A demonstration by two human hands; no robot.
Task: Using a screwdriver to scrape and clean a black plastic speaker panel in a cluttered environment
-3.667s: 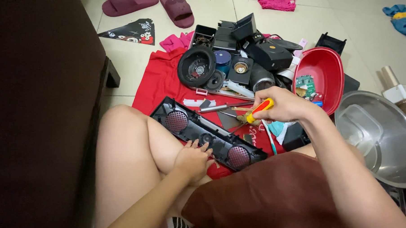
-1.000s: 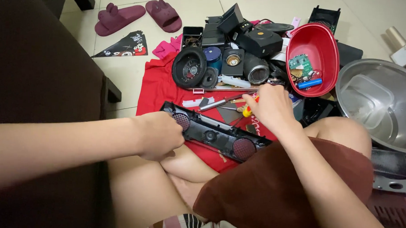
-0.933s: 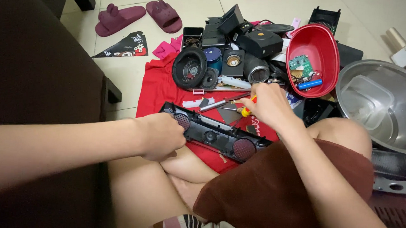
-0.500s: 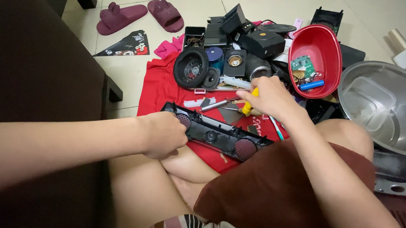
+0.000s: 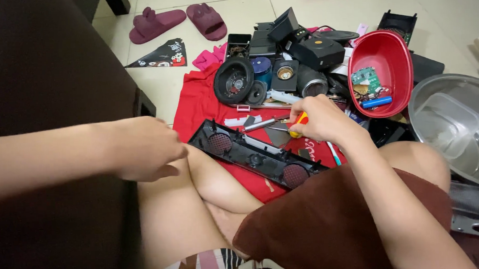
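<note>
A long black speaker panel (image 5: 253,156) with two round red grilles lies across a red cloth (image 5: 196,107) and against my knee. My right hand (image 5: 324,118) is closed around a screwdriver with a red and yellow handle (image 5: 298,125), its metal shaft pointing left just above the panel's upper edge. My left hand (image 5: 147,148) hovers at the panel's left end with its fingers curled in; I see nothing in it, and it does not touch the panel.
Black speaker cones and housings (image 5: 279,59) are piled behind the cloth. A red plastic tub (image 5: 401,57) holds a green circuit board and a blue cell. A steel bowl (image 5: 454,124) sits at right. Maroon slippers (image 5: 177,22) lie on the tiled floor. Dark furniture (image 5: 46,67) fills the left.
My left hand has lifted off the panel's left end and pulled back to the left. The right hand with the screwdriver stays in about the same place over the panel.
</note>
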